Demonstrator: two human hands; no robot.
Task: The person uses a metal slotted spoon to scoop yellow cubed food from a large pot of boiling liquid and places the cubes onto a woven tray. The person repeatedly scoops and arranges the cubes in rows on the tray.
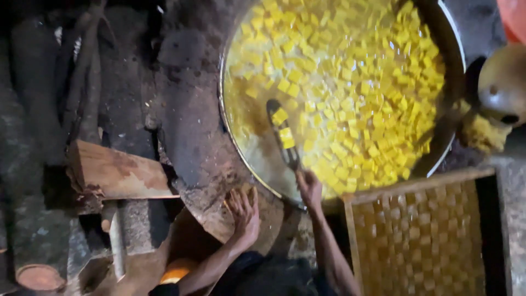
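Right hand (pixel 309 189) closed around the skimmer (pixel 282 131) handle at the wok's (pixel 233 137) near rim; tool's long axis runs away from the hand into the oil among tofu cubes (pixel 350 93). Left hand (pixel 244 211), fingers spread, rests flat just outside that rim.

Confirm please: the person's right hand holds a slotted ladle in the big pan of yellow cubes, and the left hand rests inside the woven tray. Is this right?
Not quite. The left hand rests on the sooty stove edge beside the pan, not inside the woven tray, as the head view shows. The right hand does hold the slotted ladle among the yellow cubes.
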